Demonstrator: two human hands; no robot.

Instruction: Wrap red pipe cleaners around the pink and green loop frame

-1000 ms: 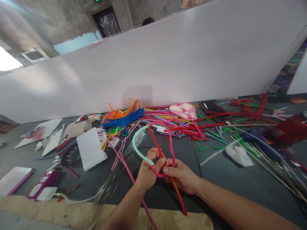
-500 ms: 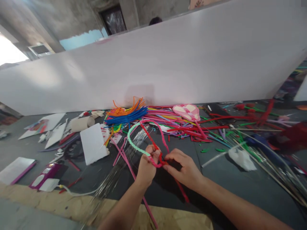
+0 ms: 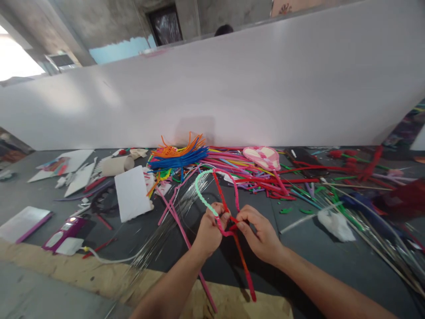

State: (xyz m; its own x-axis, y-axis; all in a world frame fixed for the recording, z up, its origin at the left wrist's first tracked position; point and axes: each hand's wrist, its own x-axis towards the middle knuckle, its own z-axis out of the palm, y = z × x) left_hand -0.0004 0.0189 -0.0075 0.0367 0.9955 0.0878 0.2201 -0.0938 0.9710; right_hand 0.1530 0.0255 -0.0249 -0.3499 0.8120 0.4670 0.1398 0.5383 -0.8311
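In the middle, both hands work on a twisted pipe-cleaner loop (image 3: 200, 191), mint green on its left side and pink on its right and bottom. A red pipe cleaner (image 3: 220, 189) crosses the loop from its top, and a red-orange tail (image 3: 245, 268) hangs below, pointing toward me. My left hand (image 3: 211, 230) is closed in a pinch at the loop's lower left, where green meets pink. My right hand (image 3: 260, 232) pinches a short red pipe-cleaner end at the lower right. The fingers partly hide where the red strands cross.
Blue pipe cleaners (image 3: 181, 158) and pink ones (image 3: 226, 160) are heaped behind. A pink heart shape (image 3: 262, 156) lies on the heap. Thin wires (image 3: 156, 241), a white card (image 3: 133, 193) and a purple device (image 3: 64, 234) are on the left; a white panel (image 3: 212, 93) stands behind.
The red-orange tail has swung to hang longer and nearer to me. My right fingers have drawn closer around the red end. The whole view has shifted slightly.
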